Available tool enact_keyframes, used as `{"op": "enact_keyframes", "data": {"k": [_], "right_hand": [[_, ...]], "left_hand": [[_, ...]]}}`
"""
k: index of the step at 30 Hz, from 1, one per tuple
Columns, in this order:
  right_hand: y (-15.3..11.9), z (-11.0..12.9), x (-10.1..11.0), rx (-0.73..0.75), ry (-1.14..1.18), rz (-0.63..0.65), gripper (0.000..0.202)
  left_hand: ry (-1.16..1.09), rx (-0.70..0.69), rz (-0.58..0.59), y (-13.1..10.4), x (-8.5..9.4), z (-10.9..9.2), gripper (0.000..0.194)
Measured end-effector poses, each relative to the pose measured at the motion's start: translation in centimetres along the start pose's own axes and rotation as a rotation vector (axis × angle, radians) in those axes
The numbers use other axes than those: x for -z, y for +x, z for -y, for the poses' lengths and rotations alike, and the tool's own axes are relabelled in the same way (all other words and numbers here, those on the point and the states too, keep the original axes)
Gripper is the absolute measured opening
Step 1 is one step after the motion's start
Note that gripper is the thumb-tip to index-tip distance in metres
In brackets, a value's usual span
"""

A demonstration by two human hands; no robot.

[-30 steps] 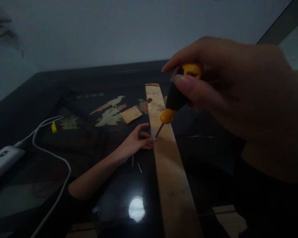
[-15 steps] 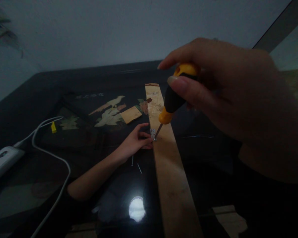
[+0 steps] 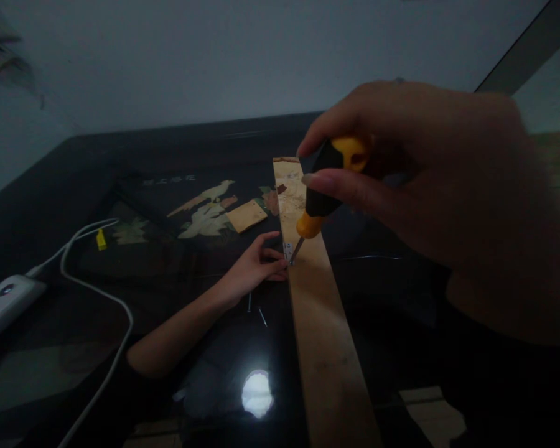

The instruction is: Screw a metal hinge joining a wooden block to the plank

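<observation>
A long wooden board (image 3: 324, 323) lies on the dark glossy table, with a small metal hinge (image 3: 288, 249) at its left edge. My right hand (image 3: 415, 168) grips the yellow and black handle of a screwdriver (image 3: 324, 186), thumb and index finger around it. The screwdriver slants down to the left, its tip at a small screw (image 3: 291, 262) by the hinge's lower end. My left hand (image 3: 256, 264) rests at the board's left edge, thumb and fingertips beside the screw and hinge; whether they pinch anything is too small to tell.
Two loose screws, one (image 3: 262, 317) nearer the front, lie left of the board. A small square wood piece (image 3: 246, 216) is farther back. At the left are a white power strip (image 3: 10, 305), its cable and a yellow piece (image 3: 101, 239). A wall stands behind the table (image 3: 168, 149).
My right hand has turned the screwdriver handle and lowered slightly, its index finger now curled closer to the handle. The handle leans a little differently. My left hand and the board are unmoved.
</observation>
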State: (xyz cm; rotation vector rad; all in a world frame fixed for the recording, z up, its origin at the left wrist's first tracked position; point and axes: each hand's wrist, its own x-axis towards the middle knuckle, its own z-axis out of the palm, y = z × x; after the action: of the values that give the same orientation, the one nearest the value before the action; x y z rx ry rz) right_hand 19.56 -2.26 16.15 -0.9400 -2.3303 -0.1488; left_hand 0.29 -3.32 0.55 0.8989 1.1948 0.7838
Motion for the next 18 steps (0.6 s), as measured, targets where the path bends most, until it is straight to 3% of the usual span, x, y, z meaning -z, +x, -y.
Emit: {"op": "enact_keyframes", "data": {"k": [7,12,15,18], "right_hand": [[-0.3,-1.3,1.2,0.053,0.194,0.170,0.035],[0.1,-0.5,0.2,0.013,0.056,0.032,0.021],[0.2,-0.1,-0.3,-0.030,-0.088,-0.017,0.031],[0.1,-0.4,-0.1,-0.009,-0.073,0.016,0.037]], "left_hand": [[-0.008,0.000,0.004,0.1,0.2,0.1,0.063],[-0.008,0.002,-0.001,0.0,0.1,0.0,0.062],[-0.006,-0.001,-0.004,-0.2,-0.1,-0.2,0.062],[-0.004,-0.006,-0.004,-0.2,-0.2,-0.2,0.061]]}}
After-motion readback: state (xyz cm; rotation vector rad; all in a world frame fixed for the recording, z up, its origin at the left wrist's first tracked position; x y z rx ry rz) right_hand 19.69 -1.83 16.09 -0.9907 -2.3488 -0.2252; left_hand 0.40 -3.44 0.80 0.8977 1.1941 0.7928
